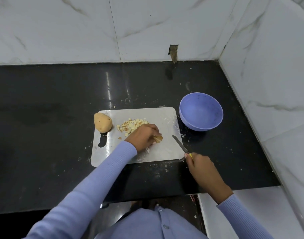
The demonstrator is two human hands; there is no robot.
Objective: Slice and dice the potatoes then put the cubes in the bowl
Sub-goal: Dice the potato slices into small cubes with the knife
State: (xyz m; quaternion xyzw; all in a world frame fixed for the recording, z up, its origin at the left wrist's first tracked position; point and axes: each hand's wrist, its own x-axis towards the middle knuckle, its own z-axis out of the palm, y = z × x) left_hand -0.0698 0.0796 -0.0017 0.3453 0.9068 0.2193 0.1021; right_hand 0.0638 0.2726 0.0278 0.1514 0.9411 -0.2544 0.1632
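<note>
Black bench (44, 118) beneath marble walls, steel cutting board (165, 116) beside a blue bowl (201, 113).
Left hand (144, 135) grips a potato piece (158, 139) near diced cubes (132, 125); right hand (199, 165) clasps the knife (179, 144); whole potato (102, 122) at board's left edge.

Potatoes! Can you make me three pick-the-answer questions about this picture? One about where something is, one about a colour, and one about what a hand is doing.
1. Where is the whole potato?
A. In the bowl
B. At the left edge of the cutting board
C. On the floor

2. What colour is the bowl?
A. Red
B. Green
C. Purple-blue

3. What is the right hand doing?
A. Holding the knife
B. Resting flat on the counter
C. Lifting the bowl

Answers:
1. B, it sits by the board's left edge, beside the potato cubes.
2. C, the bowl beside the board is purple-blue.
3. A, its fingers curl round the knife's handle, while the left hand holds a potato piece.
</note>
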